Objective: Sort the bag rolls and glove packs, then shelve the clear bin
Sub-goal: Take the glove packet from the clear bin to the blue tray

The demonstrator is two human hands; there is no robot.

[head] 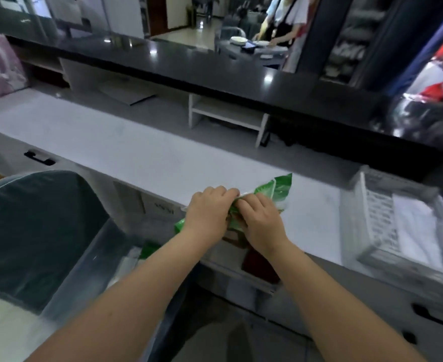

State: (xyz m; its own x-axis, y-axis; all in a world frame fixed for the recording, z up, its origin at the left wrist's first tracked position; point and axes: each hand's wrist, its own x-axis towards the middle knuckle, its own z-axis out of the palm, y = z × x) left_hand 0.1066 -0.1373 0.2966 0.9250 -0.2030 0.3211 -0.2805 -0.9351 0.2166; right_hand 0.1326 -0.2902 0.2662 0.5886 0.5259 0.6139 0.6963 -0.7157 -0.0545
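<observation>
At frame centre, our left hand (207, 212) and right hand (260, 220) both grip a green pack (275, 190) over the white counter (136, 152).

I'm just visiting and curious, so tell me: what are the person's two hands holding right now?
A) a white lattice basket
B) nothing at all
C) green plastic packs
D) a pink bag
C: the left hand and the right hand both grip the green packs at the near edge of the white counter, while the white basket sits apart to the right.
</observation>
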